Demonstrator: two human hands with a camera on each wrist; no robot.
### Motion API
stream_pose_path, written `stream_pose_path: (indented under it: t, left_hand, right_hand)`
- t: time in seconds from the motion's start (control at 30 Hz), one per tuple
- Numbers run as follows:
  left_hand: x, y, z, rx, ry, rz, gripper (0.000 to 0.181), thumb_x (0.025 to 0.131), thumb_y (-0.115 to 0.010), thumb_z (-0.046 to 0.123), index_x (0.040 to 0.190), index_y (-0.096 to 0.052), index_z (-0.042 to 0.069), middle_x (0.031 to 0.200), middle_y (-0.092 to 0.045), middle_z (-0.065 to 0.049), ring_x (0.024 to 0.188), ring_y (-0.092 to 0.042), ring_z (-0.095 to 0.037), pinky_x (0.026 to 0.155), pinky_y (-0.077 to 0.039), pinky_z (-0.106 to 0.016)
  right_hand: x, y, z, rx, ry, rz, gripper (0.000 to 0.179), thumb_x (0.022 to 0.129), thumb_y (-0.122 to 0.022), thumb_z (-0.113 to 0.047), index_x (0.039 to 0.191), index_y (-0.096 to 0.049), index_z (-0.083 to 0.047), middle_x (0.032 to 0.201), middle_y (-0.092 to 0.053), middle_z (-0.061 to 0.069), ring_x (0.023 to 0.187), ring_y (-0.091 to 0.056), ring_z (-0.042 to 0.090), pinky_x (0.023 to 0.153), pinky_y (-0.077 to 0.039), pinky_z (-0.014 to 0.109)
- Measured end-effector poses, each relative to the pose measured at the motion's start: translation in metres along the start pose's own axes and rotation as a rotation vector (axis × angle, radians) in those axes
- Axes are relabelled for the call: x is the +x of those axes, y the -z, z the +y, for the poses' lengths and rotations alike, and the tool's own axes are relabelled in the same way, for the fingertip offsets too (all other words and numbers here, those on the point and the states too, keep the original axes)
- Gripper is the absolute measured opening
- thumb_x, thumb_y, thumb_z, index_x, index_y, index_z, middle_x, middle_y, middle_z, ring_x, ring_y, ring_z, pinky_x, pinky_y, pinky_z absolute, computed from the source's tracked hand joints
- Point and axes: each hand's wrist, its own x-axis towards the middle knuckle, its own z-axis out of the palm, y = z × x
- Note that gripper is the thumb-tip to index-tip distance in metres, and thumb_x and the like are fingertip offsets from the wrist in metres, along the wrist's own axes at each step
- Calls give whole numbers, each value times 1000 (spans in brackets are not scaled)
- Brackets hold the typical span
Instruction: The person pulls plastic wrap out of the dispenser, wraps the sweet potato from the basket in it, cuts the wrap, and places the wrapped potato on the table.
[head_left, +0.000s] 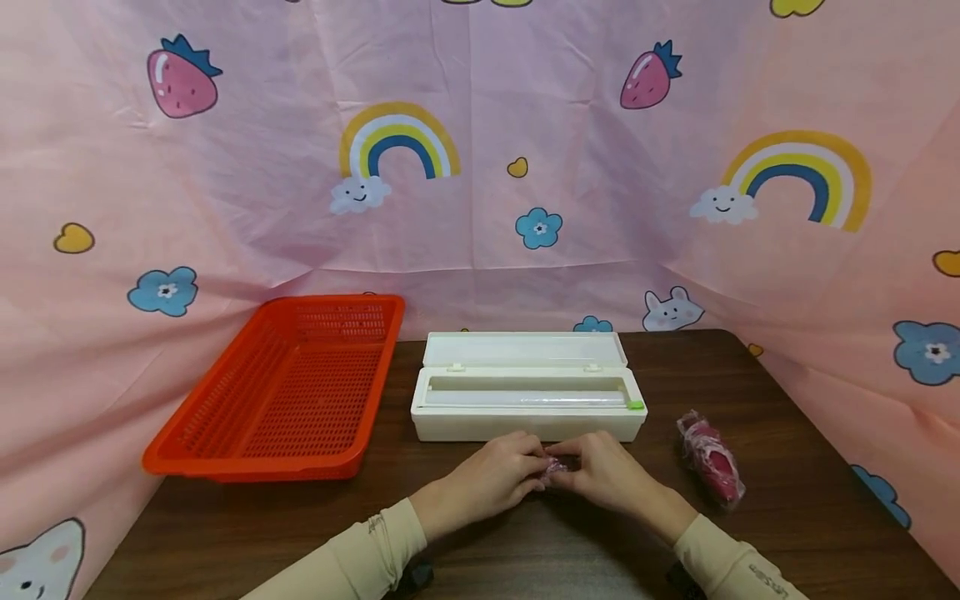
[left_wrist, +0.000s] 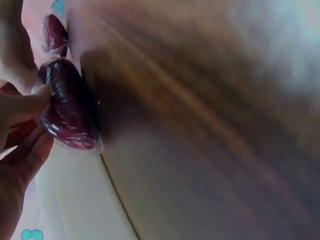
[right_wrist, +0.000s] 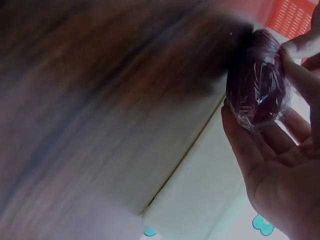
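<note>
In front of the white cling film box, both hands hold a dark red sweet potato (left_wrist: 70, 107) wrapped in clear film. My left hand (head_left: 497, 473) grips one end between thumb and fingers. From the other side, my right hand (head_left: 609, 475) pinches it, with fingertips along its side in the right wrist view. The film (right_wrist: 260, 92) is wrinkled and shiny over the skin. From the head view the hands cover most of it. A second wrapped sweet potato (head_left: 711, 460) lies on the table at the right.
The cling film box (head_left: 525, 427) stands with its lid (head_left: 525, 349) raised, a film roll (head_left: 525, 398) inside and a green tab (head_left: 636, 406) at its right end. An orange-red basket (head_left: 262, 468) sits at the left. Patterned cloth (head_left: 480, 242) hangs behind the brown table (head_left: 675, 367).
</note>
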Motion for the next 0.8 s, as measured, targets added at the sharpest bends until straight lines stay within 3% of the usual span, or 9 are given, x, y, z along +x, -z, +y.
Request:
stream_pose_path:
  t: [0.23, 0.43, 0.67, 0.8]
  left_hand:
    - [2, -1, -1, 61, -24, 18, 13, 89, -79, 13, 102, -80, 13, 100, -70, 4, 93, -64, -9, 79, -54, -19]
    - [3, 1, 2, 185, -17, 7, 12, 89, -75, 7, 97, -80, 13, 98, -72, 4, 90, -65, -10, 78, -55, -22]
    - [2, 0, 9, 377, -40, -42, 17, 90, -74, 11, 107, -78, 12, 103, -73, 6, 90, -63, -9, 77, -53, -19]
    - [6, -2, 12, 483, -54, -56, 13, 94, -71, 14, 105, -77, 13, 101, -72, 5, 89, -62, -8, 74, -54, -17]
  right_hand:
    - [4, 0, 0, 24, 33, -3, 20, 84, -83, -30, 96, -81, -14, 89, -77, -7, 79, -64, 0, 68, -52, 20]
    - [5, -1, -3, -76, 53, 31, 29, 79, -84, -29, 104, -80, -14, 93, -69, -6, 81, -58, 5, 69, -46, 21]
    - [0, -1, -5, -176, 54, 48, 35, 73, -87, -25, 104, -78, -12, 96, -69, -4, 85, -61, 8, 72, -51, 26]
    - [-2, 0, -7, -227, 63, 68, 37, 72, -89, -24, 104, -77, -11, 97, -69, -3, 86, -62, 9, 73, -53, 28]
